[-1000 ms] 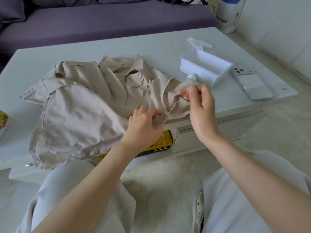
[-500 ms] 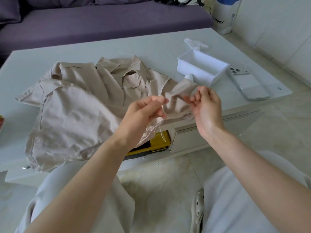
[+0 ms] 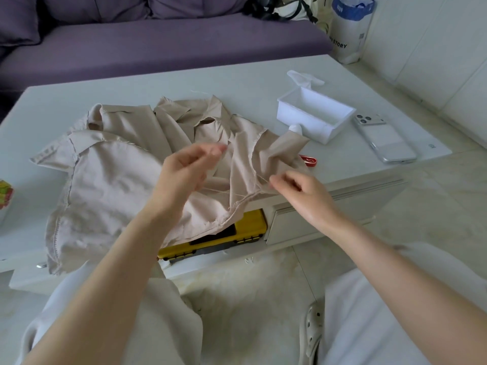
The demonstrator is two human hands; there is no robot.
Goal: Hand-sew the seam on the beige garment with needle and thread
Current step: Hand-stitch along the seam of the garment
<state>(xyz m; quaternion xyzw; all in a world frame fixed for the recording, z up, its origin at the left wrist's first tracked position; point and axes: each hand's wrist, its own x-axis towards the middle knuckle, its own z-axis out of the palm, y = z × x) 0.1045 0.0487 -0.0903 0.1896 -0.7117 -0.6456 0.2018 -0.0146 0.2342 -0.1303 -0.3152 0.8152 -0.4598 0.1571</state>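
Beige garment [image 3: 110, 185], soft and limp, would bunch easily; best pinched beside the seam [image 3: 243, 202]. Right hand [image 3: 303, 196] pinches the thread [image 3: 263, 179] there; left hand [image 3: 184, 169] hovers curled, hold unclear.

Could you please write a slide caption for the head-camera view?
Right hand pinches thread at the seam of the beige garment on the white table, left hand raised above it.

White table [image 3: 131, 93] bears beige garment [image 3: 110, 185], white box [image 3: 316, 111], phone [image 3: 387, 140], small red item [image 3: 309, 160]
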